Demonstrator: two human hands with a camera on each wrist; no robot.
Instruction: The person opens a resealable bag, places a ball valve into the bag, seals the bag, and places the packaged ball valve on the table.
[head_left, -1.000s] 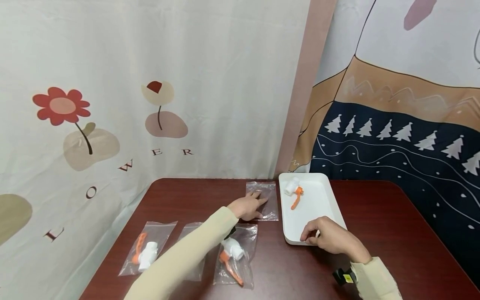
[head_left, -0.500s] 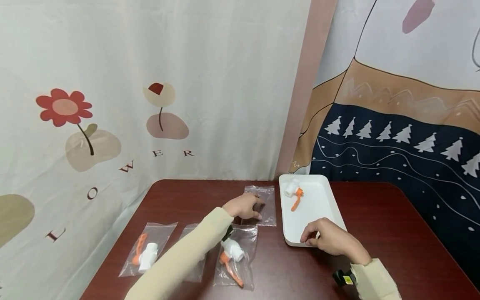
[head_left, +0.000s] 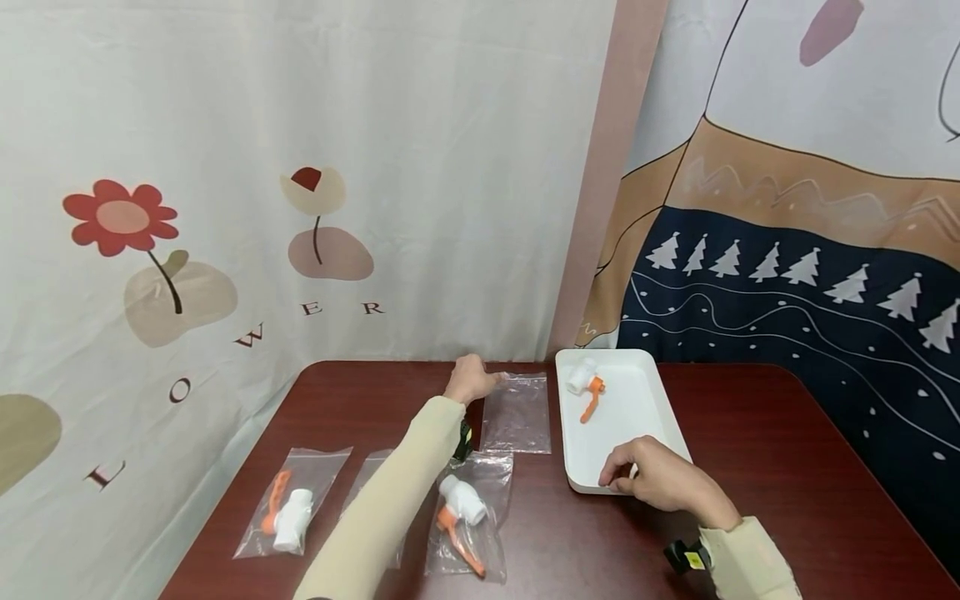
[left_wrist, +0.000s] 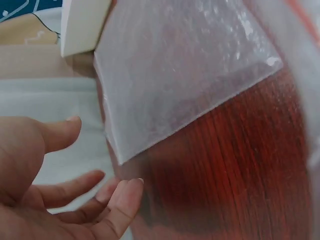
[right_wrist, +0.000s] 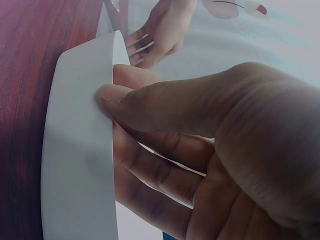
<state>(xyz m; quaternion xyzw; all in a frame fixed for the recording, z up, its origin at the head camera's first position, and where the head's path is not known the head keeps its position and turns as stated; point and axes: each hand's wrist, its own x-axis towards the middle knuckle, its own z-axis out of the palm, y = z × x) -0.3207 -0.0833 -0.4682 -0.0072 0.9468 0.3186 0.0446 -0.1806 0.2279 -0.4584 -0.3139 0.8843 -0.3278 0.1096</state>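
A clear zip bag (head_left: 516, 414), flat and with nothing visible inside, lies just left of the white tray (head_left: 660, 417). At the bag's far left corner is my left hand (head_left: 470, 380); in the left wrist view its fingers (left_wrist: 122, 205) are spread loosely and a gap separates them from the bag. My right hand (head_left: 656, 471) pinches the tray's near rim, thumb outside and fingers inside, as the right wrist view confirms. In the tray's far left corner sits a white plastic valve with an orange handle (head_left: 592, 400).
Two more bagged valves lie on the dark red table, one at the left (head_left: 291, 510) and one near the middle (head_left: 463, 517). Between them another clear bag (head_left: 366, 477) is partly hidden under my left sleeve. A curtain (head_left: 442, 208) hangs behind the table.
My left hand was on the flat bag, and the bag slid slightly toward me and to the left. Now the hand has moved off it, to the far left corner. My right hand stays put.
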